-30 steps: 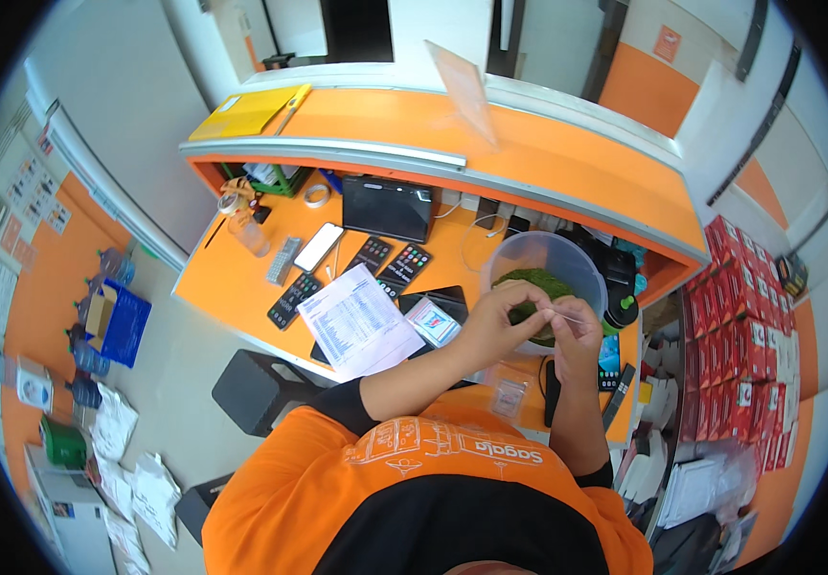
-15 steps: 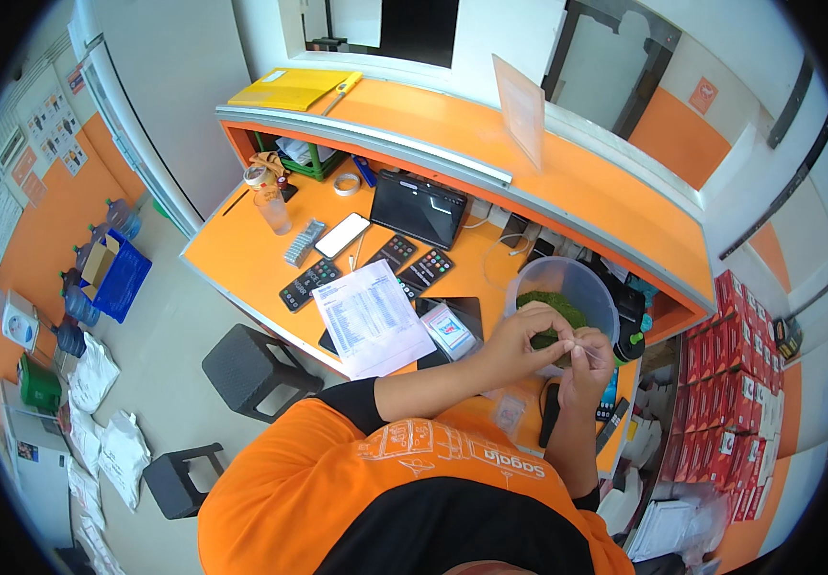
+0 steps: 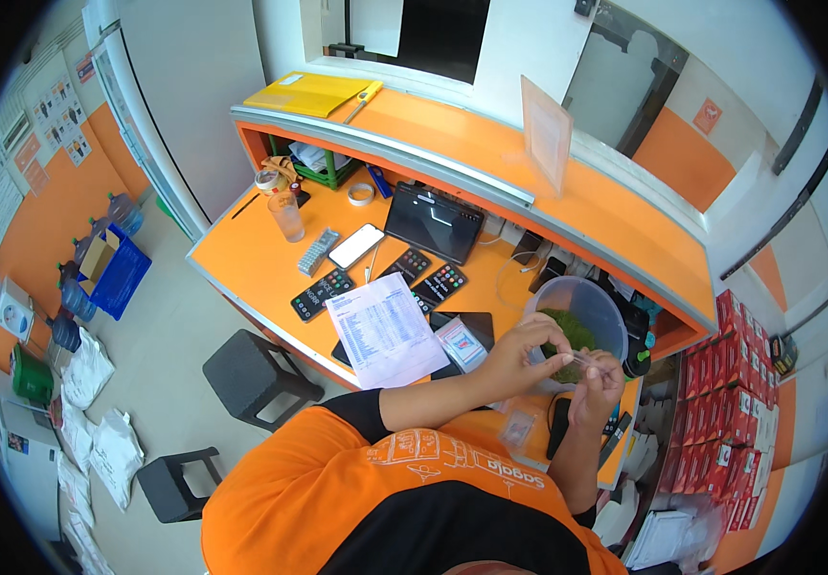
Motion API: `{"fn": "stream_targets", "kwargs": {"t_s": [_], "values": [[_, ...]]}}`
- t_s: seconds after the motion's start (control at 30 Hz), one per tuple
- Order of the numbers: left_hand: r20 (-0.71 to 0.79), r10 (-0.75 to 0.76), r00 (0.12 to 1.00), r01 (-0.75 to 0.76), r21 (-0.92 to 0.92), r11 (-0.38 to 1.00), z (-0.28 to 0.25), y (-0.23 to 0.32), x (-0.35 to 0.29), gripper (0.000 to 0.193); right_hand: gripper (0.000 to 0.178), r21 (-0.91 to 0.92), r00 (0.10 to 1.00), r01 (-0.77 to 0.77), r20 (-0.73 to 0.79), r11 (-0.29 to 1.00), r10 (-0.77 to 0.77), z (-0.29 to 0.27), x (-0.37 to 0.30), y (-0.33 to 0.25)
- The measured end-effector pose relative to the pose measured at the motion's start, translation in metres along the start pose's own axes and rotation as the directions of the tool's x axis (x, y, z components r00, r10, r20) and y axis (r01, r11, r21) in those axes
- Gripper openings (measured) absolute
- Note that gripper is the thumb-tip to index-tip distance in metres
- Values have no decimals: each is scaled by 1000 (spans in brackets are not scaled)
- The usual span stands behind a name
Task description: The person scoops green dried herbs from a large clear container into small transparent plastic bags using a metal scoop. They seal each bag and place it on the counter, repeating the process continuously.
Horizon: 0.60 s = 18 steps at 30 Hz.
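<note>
My left hand (image 3: pixel 529 353) and my right hand (image 3: pixel 598 385) meet over the near right of the orange desk. Both pinch a small piece of clear plastic (image 3: pixel 583 359) stretched between the fingertips; it looks like a little bag, but its exact shape is too small to tell. Just beyond and below them stands a see-through round tub (image 3: pixel 608 299) with green, moss-like stuff (image 3: pixel 567 331) inside, partly covered by my hands. Near my left forearm lie a small white box (image 3: pixel 462 345) and a flat clear plastic packet (image 3: pixel 517 428).
On the desk are a printed sheet (image 3: pixel 385 331), several phones, a tablet (image 3: pixel 435 222), a tape roll (image 3: pixel 361 195) and a clear cup (image 3: pixel 286 218). Red-and-white boxes (image 3: pixel 725 412) are stacked at right. Dark stools (image 3: pixel 260 374) stand at left. A raised orange counter (image 3: pixel 471 134) runs behind.
The clear plastic now shows as a longer strip between my fingertips, and my hands are slightly farther apart. The whole view has shifted a little, so the desk appears lower and farther right.
</note>
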<state>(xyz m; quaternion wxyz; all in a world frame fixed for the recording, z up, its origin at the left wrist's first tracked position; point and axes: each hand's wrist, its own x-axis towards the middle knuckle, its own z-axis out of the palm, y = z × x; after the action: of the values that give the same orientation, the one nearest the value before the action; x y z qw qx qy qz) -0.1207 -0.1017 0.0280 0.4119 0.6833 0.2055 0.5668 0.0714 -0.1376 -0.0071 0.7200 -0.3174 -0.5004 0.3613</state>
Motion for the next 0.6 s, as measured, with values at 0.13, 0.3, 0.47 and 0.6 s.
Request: {"fn": "stream_targets", "kwargs": {"t_s": [0.13,0.3,0.47,0.6], "values": [[-14,-2,1000,3,38,999,-19,-4,-7,11,10,3,999,-32,4,999,32,11,-5,5],[-26,-55,998,57,75,996,-53,-5,-18,11,10,14,996,-87,-15,996,87,36,-11,22],[-76,-131,988,141,136,981,-99,-6,-38,11,11,20,976,-219,25,976,218,74,-18,41],[9,-449,894,441,-196,876,-128,-37,-61,10,9,-113,905,-409,74,906,418,79,-32,68]]}}
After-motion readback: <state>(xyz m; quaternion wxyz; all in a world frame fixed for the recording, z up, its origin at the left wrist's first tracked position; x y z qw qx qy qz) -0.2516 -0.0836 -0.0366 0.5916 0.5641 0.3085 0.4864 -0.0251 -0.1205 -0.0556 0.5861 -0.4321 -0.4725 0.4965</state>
